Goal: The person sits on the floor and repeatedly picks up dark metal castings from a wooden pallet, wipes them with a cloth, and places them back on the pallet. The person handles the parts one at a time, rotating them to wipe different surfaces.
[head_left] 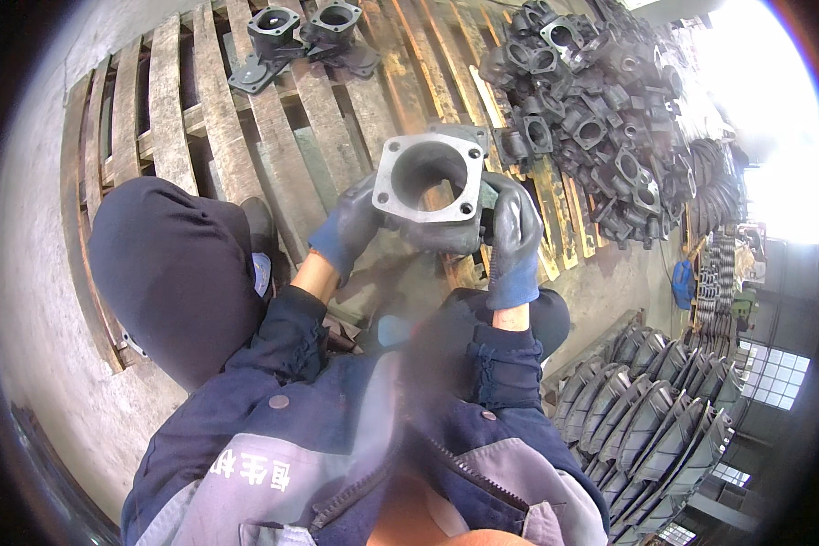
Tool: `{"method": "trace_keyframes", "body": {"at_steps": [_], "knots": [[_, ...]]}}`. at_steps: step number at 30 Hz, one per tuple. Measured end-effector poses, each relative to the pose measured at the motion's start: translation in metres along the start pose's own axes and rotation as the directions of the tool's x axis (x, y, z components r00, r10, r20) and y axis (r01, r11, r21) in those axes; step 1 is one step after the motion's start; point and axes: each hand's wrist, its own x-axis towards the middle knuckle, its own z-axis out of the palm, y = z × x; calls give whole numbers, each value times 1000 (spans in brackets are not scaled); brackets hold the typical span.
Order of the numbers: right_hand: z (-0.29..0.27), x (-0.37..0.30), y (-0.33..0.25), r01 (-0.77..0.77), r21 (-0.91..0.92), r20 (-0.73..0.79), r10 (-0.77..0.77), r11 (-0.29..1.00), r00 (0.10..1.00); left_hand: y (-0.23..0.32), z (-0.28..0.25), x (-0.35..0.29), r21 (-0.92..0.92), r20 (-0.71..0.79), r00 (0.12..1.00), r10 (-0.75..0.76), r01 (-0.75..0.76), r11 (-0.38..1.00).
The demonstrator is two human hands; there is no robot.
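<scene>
The person's left hand point(355, 221) and right hand point(516, 235), both in gloves with dark, smooth-looking coating and blue cuffs, grip the grey metal casting point(416, 171) from opposite sides; some fingertips are hidden behind it. The casting is held in front of the torso, its face turned up toward the wearer. Its flange point(423, 216) is roughly square with rounded corners, pale and flat, with a small round hole at each corner and a wide circular bore at the centre. The body below is darker and duller. Beyond lies a pallet point(166, 86) of rough, stained wooden slats, on which two dark castings point(273, 39) of similar flanged form stand side by side. To the right, a heap point(601, 118) of dark grey castings, with flanges and round openings facing various ways, lies on yellowish slats. At lower right stand closely packed curved metal parts point(646, 409). The concrete floor point(36, 237) is pale and mottled. The jacket point(318, 409) is dark navy and grey cloth, zipped.
</scene>
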Motion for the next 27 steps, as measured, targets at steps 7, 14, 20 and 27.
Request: {"method": "trace_keyframes", "body": {"at_steps": [7, 14, 20, 27], "knots": [[0, -1, 0, -48, 131, -13, 50, 990, 999, 11, -2, 6, -699, 65, 908, -414, 337, 630], [-21, 1, 44, 469, -630, 85, -545, 619, 834, -32, 6, 9, -552, 141, 929, -343, 362, 751], [-21, -4, 51, 208, -352, -18, -228, 913, 973, -72, 19, 9, -478, 17, 968, -250, 227, 849], [-9, 0, 12, 145, -299, 42, -138, 943, 989, -4, -1, 9, -749, 87, 880, -466, 366, 552]]}}
